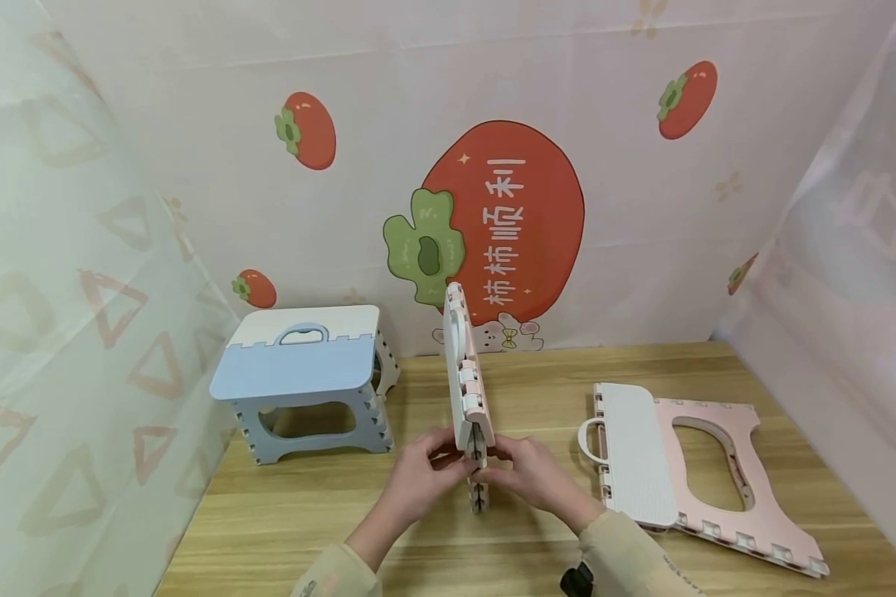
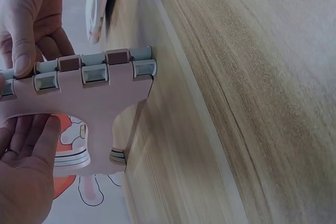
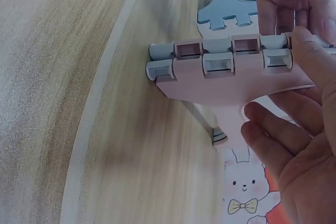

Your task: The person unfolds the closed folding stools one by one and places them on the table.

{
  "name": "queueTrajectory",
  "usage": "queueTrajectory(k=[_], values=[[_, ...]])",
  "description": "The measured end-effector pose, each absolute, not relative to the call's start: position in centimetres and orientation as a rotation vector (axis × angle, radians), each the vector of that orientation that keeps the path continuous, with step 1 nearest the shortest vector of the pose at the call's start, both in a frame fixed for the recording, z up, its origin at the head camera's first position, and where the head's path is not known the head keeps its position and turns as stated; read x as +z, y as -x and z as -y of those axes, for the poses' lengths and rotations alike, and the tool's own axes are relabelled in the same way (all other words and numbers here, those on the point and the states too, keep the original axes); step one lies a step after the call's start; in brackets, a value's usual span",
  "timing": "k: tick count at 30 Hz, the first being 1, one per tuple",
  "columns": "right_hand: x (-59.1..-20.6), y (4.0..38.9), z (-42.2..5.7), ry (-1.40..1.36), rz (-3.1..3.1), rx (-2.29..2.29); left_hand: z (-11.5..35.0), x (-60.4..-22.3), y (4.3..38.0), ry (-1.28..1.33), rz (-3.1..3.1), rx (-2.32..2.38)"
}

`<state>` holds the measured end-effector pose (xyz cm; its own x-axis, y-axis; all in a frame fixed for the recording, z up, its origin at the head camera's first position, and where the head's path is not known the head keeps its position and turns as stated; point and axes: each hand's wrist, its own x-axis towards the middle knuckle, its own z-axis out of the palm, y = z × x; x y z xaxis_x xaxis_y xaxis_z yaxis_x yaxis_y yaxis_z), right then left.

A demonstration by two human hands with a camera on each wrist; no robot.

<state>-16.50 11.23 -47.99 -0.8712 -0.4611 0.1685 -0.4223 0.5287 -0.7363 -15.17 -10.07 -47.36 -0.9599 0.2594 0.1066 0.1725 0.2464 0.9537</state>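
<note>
Standing upright, folded pink-and-white stool [image 1: 470,383], white handle [image 1: 458,333]

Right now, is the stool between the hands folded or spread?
Folded: in the head view, the pink-and-white stool stands upright, its panels close together.

1. Twelve o'clock: creased pale pinkish-white backdrop sheet [image 1: 411,133], printed with a large round red fruit [image 1: 552,215] bearing white characters [image 1: 503,224]; a white cartoon rabbit [image 1: 490,337] sits at its six o'clock edge.
2. Nine o'clock: pale greenish-white side sheet [image 1: 82,207] with faded pink triangles [image 1: 95,308].
3. Three o'clock: whitish side sheet [image 1: 836,307].
4. Six o'clock: brown wood-grain tabletop [image 1: 448,551].
</note>
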Motion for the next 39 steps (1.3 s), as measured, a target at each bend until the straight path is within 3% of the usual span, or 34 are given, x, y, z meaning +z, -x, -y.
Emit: queueTrajectory(k=[16, 39], values=[[-48.41, 16.57, -11.76, 0.966, -2.641, -1.362, 9.96, -47.26, 15.41, -0.484, -2.479, 1.755], [-48.62, 16.58, -11.83, 0.976, -2.594, -1.358, 10.41, -47.47, 15.40, -0.505, -2.574, 1.644]])
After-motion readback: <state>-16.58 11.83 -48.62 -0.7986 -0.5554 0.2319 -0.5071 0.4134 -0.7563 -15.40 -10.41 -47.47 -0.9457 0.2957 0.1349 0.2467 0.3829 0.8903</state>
